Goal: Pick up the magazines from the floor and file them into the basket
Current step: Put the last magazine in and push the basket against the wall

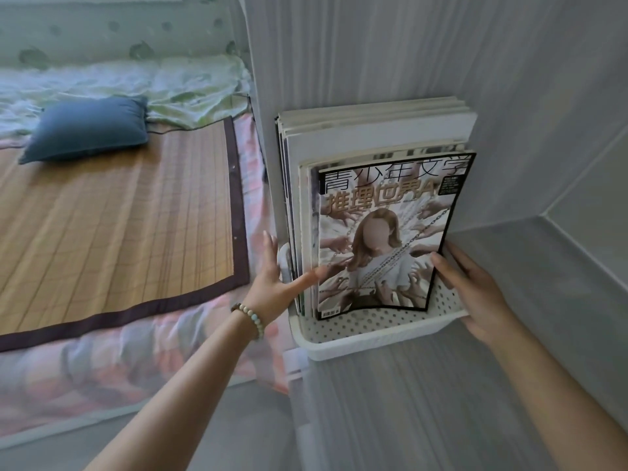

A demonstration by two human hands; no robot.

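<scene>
Fingers (441, 263) of the right hand (475, 287) are closed over the lower right edge of the front magazine (384, 239), with the thumb laid on its cover and the rest hidden behind it. The left hand (278, 283) is spread open, fingers apart, with the thumb stretched across to touch the lower left corner of the same cover and the other fingers pressed flat against the left side of the basket (373, 329). A beaded bracelet (249, 317) is worn on the left wrist.

The front magazine is stood upright inside the white perforated basket, its cover printed with a long-haired figure wrapped in chains, reaching hands all around, and Chinese title characters on top. Its lower edge is bowed slightly. Directly behind it a row of taller magazines (373, 130) is filed upright in the same basket, their pale top edges seen above it.

The basket is set on the grey floor (509, 385), against a grey panelled wall (373, 45). To the left a bed is seen, covered with a woven bamboo mat (119, 205) edged in dark trim, with a blue pillow (88, 127) laid on it and rumpled green-patterned bedding (170, 86) beyond.
</scene>
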